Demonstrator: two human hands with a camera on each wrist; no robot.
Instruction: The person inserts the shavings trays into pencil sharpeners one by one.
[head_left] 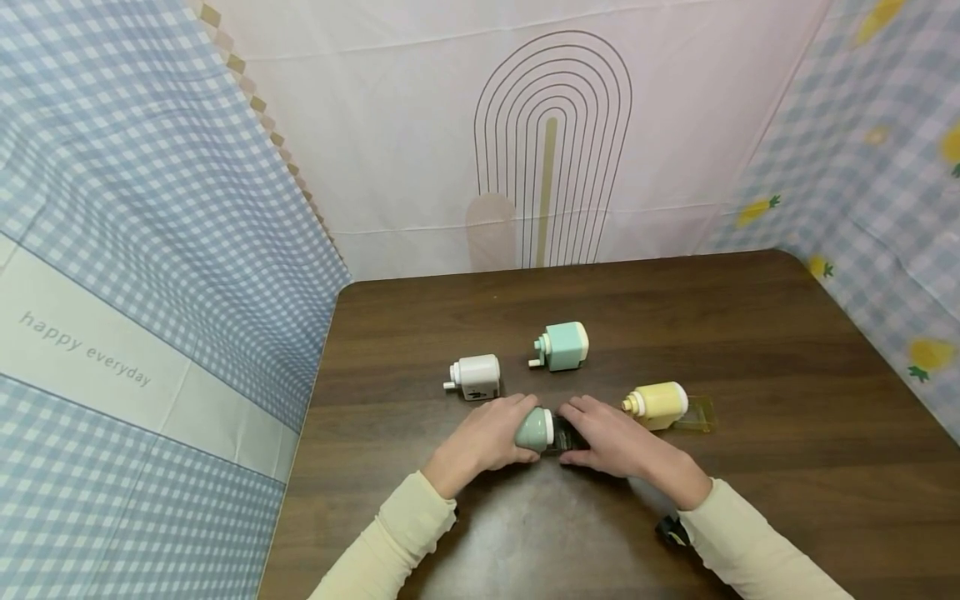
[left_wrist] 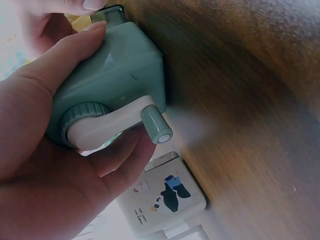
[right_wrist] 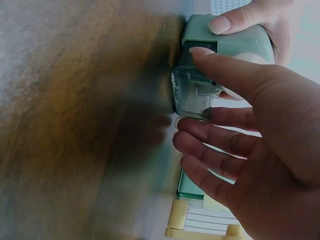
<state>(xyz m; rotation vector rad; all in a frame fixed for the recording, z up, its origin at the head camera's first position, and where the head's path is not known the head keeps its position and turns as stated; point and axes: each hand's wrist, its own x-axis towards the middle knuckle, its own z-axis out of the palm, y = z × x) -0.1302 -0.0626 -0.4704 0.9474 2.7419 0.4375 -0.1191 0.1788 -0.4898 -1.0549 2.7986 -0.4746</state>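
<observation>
My left hand (head_left: 491,433) grips a sage green crank pencil sharpener (head_left: 531,431) lying low at the table. In the left wrist view its pale crank arm (left_wrist: 112,122) and green knob face the camera, and the thumb lies along the body. From the other side, my right hand (head_left: 611,435) pinches the sharpener's clear dark shavings drawer (right_wrist: 192,95) between thumb and index finger. That drawer sticks partly out of the body. The right hand's other fingers are loosely extended. A white sharpener (head_left: 477,377) with a panda print stands just beyond the left hand.
A mint sharpener (head_left: 566,346) stands behind the hands. Right of the right hand is a yellow sharpener (head_left: 660,404) with its clear yellow drawer (head_left: 697,414) extending out. The brown wooden table (head_left: 787,350) meets a cloth backdrop (head_left: 390,167) at its far edge.
</observation>
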